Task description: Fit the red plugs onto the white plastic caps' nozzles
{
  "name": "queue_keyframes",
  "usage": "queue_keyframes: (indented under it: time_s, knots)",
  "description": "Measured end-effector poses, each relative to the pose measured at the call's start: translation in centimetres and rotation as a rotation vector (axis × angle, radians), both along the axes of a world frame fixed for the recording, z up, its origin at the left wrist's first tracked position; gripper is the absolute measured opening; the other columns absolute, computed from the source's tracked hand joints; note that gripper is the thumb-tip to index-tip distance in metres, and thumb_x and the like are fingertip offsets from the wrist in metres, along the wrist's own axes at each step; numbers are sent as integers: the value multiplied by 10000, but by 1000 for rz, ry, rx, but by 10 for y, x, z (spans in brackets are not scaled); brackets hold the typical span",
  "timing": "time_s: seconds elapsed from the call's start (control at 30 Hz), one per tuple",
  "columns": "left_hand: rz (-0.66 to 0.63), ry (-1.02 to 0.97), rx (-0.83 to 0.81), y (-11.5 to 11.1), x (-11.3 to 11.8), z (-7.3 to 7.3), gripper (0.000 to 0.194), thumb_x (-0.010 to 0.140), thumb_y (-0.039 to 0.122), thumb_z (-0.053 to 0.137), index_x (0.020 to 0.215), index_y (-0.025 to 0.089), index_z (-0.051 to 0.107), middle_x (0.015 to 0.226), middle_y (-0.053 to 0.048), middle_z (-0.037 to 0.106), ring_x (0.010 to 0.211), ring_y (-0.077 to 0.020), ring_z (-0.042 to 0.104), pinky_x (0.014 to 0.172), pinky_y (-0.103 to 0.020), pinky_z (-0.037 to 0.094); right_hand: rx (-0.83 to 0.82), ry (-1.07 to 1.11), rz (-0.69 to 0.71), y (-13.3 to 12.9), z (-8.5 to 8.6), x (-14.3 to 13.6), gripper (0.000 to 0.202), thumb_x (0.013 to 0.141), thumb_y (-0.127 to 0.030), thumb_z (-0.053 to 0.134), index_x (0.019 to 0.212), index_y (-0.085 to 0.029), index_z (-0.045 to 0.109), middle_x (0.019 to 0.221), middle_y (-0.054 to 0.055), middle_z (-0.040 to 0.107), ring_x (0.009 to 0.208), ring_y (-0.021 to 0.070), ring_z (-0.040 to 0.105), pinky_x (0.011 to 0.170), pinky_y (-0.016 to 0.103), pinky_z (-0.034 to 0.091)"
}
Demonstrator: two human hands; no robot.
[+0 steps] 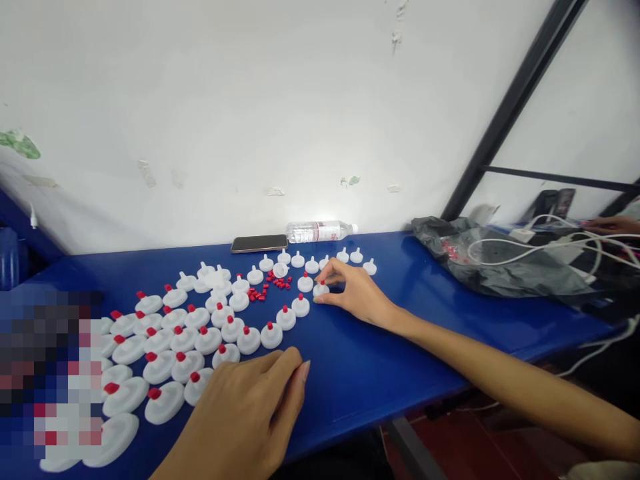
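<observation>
My right hand (355, 293) pinches a white round disc-shaped piece (319, 291) between thumb and fingertips, a red cap on its stem. My left hand (245, 407) lies low over the blue table, fingers curled together; its palm side is hidden, so anything held there does not show. Just beyond it spread many white discs with red caps (249, 339), standing stem up. Uncapped white discs (255, 275) stand farther back, some heaped at the left and others in a loose row. Small loose red caps (257, 293) lie scattered among them.
Against the wall rest a black phone (259, 243) and a clear plastic bottle (320, 231) on its side. A dark plastic bag (500, 267) and white cables (545, 243) occupy the right end. Another person's hand (613, 225) shows at the far right. A black metal bar (505, 120) slants upward.
</observation>
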State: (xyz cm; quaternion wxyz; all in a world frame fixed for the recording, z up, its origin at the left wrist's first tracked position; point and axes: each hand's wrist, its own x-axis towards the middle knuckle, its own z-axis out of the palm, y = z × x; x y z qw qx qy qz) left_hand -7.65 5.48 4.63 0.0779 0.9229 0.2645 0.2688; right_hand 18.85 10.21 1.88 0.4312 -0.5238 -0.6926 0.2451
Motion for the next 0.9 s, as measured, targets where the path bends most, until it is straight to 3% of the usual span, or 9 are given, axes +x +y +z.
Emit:
queue_keyframes:
  time_s: [0.27, 0.4, 0.47, 0.57, 0.63, 0.7, 0.77, 0.9]
  knots:
    - [-31, 19, 0, 0, 3, -5, 292, 1042, 223, 412, 819, 245, 599, 665, 23, 656, 560, -142, 669, 528, -234, 466, 34, 13, 74, 1, 0, 0, 346, 789, -297, 856, 1000, -231, 591, 1049, 9, 705, 1016, 194, 723, 959, 369, 551]
    - [-28, 46, 4, 0, 3, -9, 289, 1049, 233, 407, 823, 247, 588, 668, 22, 650, 577, -146, 675, 535, -236, 471, 42, -33, 35, -1, 5, -4, 390, 770, -364, 865, 994, -234, 573, 1045, 13, 705, 984, 198, 710, 907, 358, 551]
    - [-26, 59, 13, 0, 2, -10, 279, 1051, 236, 406, 841, 248, 591, 687, 20, 658, 604, -150, 687, 560, -241, 488, 96, -106, -63, -2, 14, -3, 376, 794, -426, 839, 971, -232, 569, 1019, 12, 703, 940, 199, 692, 855, 343, 540]
    - [-29, 60, 34, 0, 2, -13, 270, 1052, 235, 401, 860, 247, 590, 705, 18, 666, 623, -155, 695, 579, -254, 498, 202, -280, -311, -5, 37, 9, 273, 968, -491, 630, 943, -223, 584, 970, 27, 718, 856, 187, 667, 779, 304, 503]
    - [-35, 63, 36, 2, 3, -15, 267, 1053, 231, 402, 857, 245, 584, 702, 22, 665, 613, -151, 690, 567, -260, 488, 164, -495, -513, -6, 52, 25, 307, 1048, -475, 481, 941, -220, 615, 939, 45, 738, 817, 192, 674, 743, 298, 481]
    - [-34, 71, 34, 3, 5, -18, 272, 1053, 224, 403, 841, 243, 572, 684, 30, 652, 591, -147, 679, 541, -268, 467, 51, -690, -692, -7, 60, 44, 348, 1051, -483, 462, 961, -210, 658, 879, 80, 748, 802, 239, 690, 713, 325, 462]
    - [-21, 64, 68, 5, 8, -21, 285, 1050, 215, 403, 816, 240, 563, 658, 33, 635, 576, -153, 670, 522, -282, 448, -25, -760, -762, -5, 59, 60, 386, 1026, -507, 506, 938, -182, 695, 811, 129, 742, 775, 289, 697, 679, 351, 450]
    - [11, 27, 155, 8, 9, -24, 274, 1037, 212, 431, 800, 238, 565, 659, 26, 629, 584, -160, 660, 517, -292, 423, -100, -807, -724, 0, 43, 76, 338, 970, -476, 631, 831, -185, 734, 768, 142, 740, 751, 309, 704, 631, 350, 445]
